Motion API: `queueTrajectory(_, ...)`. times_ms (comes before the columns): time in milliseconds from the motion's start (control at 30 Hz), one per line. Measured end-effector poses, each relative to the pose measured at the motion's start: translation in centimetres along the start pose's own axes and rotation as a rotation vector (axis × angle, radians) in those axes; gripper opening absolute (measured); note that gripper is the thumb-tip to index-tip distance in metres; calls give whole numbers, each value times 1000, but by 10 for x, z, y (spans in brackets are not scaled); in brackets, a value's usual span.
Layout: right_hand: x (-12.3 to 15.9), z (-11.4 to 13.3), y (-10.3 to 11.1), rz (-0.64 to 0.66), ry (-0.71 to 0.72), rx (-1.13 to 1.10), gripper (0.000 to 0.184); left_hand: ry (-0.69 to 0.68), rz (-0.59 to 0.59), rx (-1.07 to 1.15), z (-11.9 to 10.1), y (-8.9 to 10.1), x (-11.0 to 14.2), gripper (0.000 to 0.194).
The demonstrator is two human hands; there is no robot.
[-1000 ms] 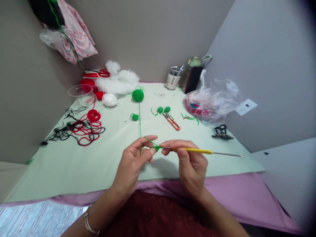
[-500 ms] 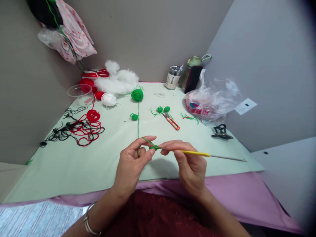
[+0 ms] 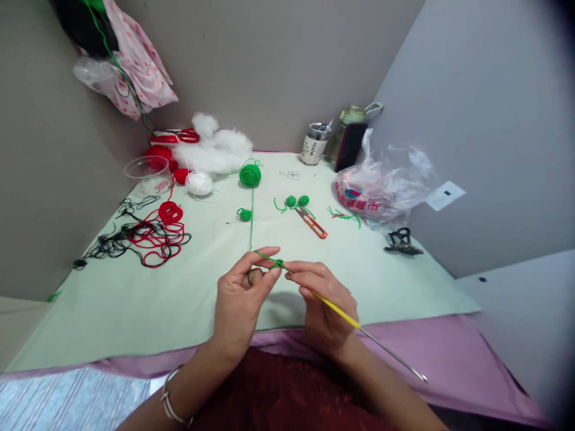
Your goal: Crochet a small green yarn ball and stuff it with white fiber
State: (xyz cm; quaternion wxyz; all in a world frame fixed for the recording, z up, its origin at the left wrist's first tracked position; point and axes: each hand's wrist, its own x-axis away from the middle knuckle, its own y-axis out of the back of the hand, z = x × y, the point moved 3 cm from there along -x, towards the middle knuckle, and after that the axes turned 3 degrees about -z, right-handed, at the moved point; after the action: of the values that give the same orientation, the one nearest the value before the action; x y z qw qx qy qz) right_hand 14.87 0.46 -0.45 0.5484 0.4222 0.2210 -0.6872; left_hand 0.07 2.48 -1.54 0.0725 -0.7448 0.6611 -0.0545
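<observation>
Green crochet piece point(image 3: 279, 263) held up between left hand point(image 3: 238, 299) and right hand point(image 3: 327, 324)

At far left, a pink dotted bag point(image 3: 150, 75) hangs against the grey wall point(image 3: 269, 72). Below it, tangled black yarn point(image 3: 108, 244) lies on the pale green tablecloth point(image 3: 179, 305), overlapping loops of red yarn point(image 3: 169, 212). Behind these is a clear plastic cup point(image 3: 146, 178), then a white yarn ball point(image 3: 199, 184) with fluffy white stuffing point(image 3: 215, 152) just behind it.

Next comes the left hand, thumb and forefinger pinched together on the crochet piece, above the near part of the table. A green strand point(image 3: 252, 221) runs from this hand back to a green yarn ball point(image 3: 250, 175); a smaller green ball point(image 3: 244, 214) lies just left of the strand. Right of it, two little green crocheted balls point(image 3: 291, 202) sit side by side near the blades of orange-handled snips point(image 3: 317, 227).

The right hand's fingers are closed around a yellow-handled crochet hook point(image 3: 348, 317), fingertips at the piece; the working tip is too hidden to tell. The hook's other end slants down to the right, over purple cloth point(image 3: 444, 353).

Farther right are a pen jar point(image 3: 313, 148), a dark phone point(image 3: 350, 148), yarn scraps point(image 3: 345, 216), a plastic bag point(image 3: 381, 185) and a black clip point(image 3: 403, 244)
</observation>
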Motion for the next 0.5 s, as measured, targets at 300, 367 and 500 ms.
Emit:
queueTrajectory(300, 0, -1, 1, 51, 98, 235, 30, 213, 122, 295, 0, -10, 2, 41)
queueTrajectory(367, 3, 0, 1, 75, 180, 312, 37, 324, 187, 375, -2, -13, 2, 46)
queueTrajectory(500, -3, 0, 8, 50, 5, 99, 34, 457, 228, 444, -7, -8, -3, 50)
